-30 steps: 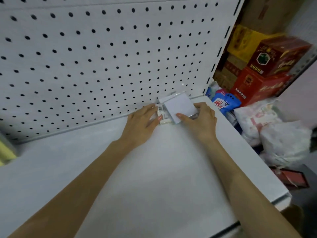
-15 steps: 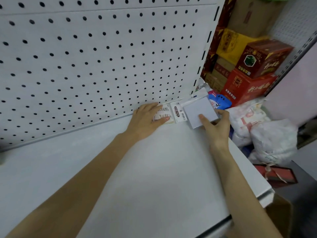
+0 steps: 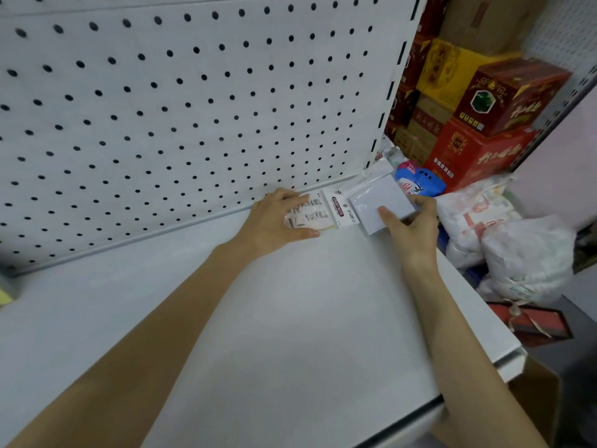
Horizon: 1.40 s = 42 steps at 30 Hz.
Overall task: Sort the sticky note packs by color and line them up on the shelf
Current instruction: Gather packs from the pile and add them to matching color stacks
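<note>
A pale blue sticky note pack (image 3: pixel 379 202) in a clear wrapper lies at the back right corner of the white shelf (image 3: pixel 290 318), its white header card to its left. My right hand (image 3: pixel 412 227) grips it, thumb on top and fingers round its right edge. To the left lies a second pack (image 3: pixel 310 216), printed side up with a yellowish edge. My left hand (image 3: pixel 277 221) rests flat over that pack, fingers spread round it. Both packs sit against the pegboard.
A white pegboard (image 3: pixel 193 108) backs the shelf. Red and yellow cartons (image 3: pixel 478 118) are stacked beyond the shelf's right end, with white plastic bags (image 3: pixel 523 253) and a blue packet (image 3: pixel 416 184) below them. A yellow object (image 3: pixel 5 297) shows at the left edge.
My right hand has carried the blue pack right, into the back corner. My left hand has stayed on the other pack. The camera has turned right.
</note>
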Available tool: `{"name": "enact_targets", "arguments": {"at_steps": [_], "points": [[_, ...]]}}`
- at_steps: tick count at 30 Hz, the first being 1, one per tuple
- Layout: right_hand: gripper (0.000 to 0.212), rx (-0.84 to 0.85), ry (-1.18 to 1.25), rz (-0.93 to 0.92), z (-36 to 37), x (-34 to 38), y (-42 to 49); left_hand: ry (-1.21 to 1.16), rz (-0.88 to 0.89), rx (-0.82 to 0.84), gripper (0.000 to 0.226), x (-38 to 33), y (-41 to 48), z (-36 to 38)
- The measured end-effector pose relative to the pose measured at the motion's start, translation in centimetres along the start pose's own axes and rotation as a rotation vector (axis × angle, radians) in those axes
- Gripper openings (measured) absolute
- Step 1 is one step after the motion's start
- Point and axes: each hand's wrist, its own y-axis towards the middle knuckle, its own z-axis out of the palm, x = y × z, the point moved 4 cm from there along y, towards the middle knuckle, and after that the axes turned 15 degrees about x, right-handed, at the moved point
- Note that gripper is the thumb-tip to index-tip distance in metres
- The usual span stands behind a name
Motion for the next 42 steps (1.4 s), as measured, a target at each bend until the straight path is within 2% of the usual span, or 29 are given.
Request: {"name": "enact_targets", "arguments": {"at_steps": [6,8,11,14,16,18,24,29,35,38,42], "points": [[0.035,0.014,0.017,0.005,0.2,0.4,-1.1,-0.052,-0.013,-0.031,0.062,-0.1,-2.2,-0.2],[0.027,0.036,0.129,0.051,0.7,0.5,-1.9,-0.229,-0.045,-0.094,0.056,-0.2,-3.5,-0.8],[0.015,0.116,0.424,0.13,2.5,0.5,-4.0,-0.558,-0.08,-0.182,0.044,-0.6,-6.5,-2.1],[0.007,0.226,0.637,0.144,5.6,1.5,-6.8,-0.979,-0.067,-0.148,0.026,-1.1,-10.0,-2.5],[0.006,0.297,0.699,0.13,8.2,2.6,-8.7,-1.169,-0.057,-0.135,0.027,-1.2,-12.5,-2.7],[0.006,0.356,0.72,0.105,11.0,3.8,-10.6,-1.243,-0.065,-0.168,0.032,-0.8,-15.0,-3.0],[0.018,0.498,0.674,0.015,18.8,7.2,-16.1,-1.546,-0.117,-0.335,0.04,3.8,-23.0,-5.0],[0.023,0.562,0.599,-0.087,24.8,9.2,-21.5,-1.498,-0.093,-0.433,0.04,7.2,-29.7,-6.9],[0.032,0.733,0.362,-0.253,32.8,11.4,-29.7,-1.521,-0.034,-0.385,0.056,10.9,-36.5,-8.8],[0.035,0.764,0.166,-0.335,36.8,10.8,-32.6,-1.545,0.011,-0.356,0.062,12.8,-40.0,-9.8],[0.031,0.808,0.012,-0.388,41.5,10.5,-36.4,-1.565,0.027,-0.37,0.06,16.1,-44.8,-10.9]]}}
